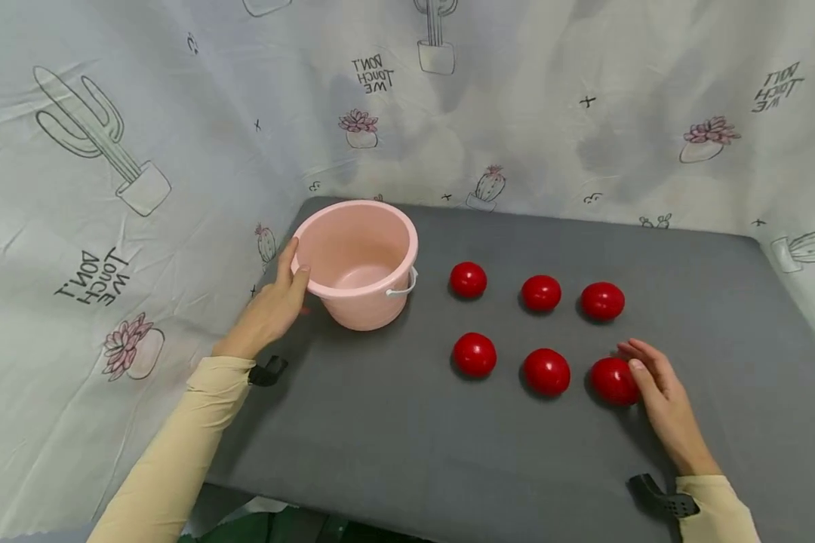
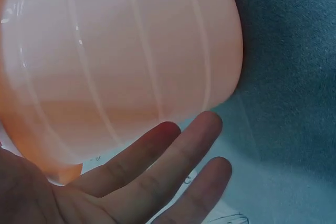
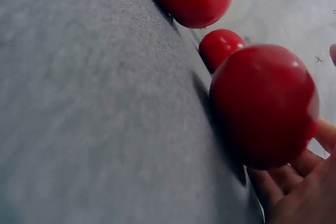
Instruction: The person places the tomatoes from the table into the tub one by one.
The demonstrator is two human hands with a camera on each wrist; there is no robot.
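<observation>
balls [image 1: 546, 372], six, red, on the grey table [image 1: 380, 445], two rows of three. one ball [image 1: 608, 381] sits at the right hand [image 1: 667, 411]; two run leftward from it, three more lie beyond, all on the left hand's far right. pink bucket [image 1: 370, 309] upright at the left hand [image 1: 272, 308], white handle [image 1: 406, 285] on the side away from that hand.

left hand: grips the bucket rim, thumb over the edge. head view alone gives the bucket's inside; left wrist view gives its banded outer wall, three fingers [image 2: 194, 135] held nearly straight beside it.

right hand: loosely curved about its ball, not closed. thumb seems to overlap the ball from the head; right wrist view shows a gap there. firm contact of the fingertips: cannot tell, ball hides them.
</observation>
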